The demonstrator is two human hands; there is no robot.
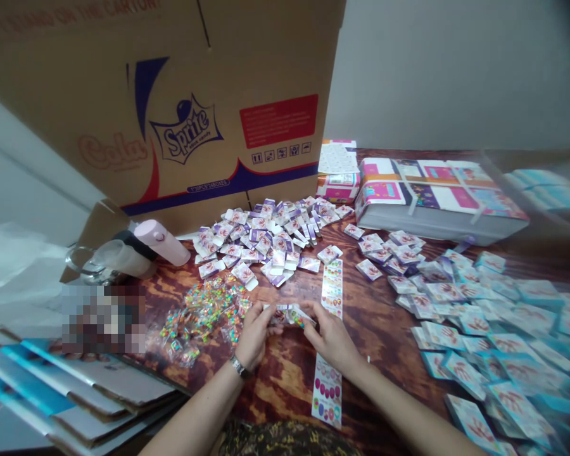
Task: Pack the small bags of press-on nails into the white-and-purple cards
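Both hands meet over the middle of the dark wood-patterned table [285, 354]. Closed fingers of my left hand [259, 332] grip the left end of a small white-and-purple box [285, 308]. My right hand [325, 332] is closed at its right end, with colorful candy showing near the fingertips. A long sticker strip [332, 285] lies beneath my right hand and forearm. Left of my left hand is a pile of small candy packets [213, 307]. Behind the hands lies a heap of small white-and-purple boxes [266, 237].
A big Sprite carton [228, 76] stands at the back. Many small blue-and-white boxes [475, 320] spread across the right. A pink bottle [161, 242] lies left; bundled printed sheets [441, 196] are at the back right. Flat cardboard [85, 392] sits front left.
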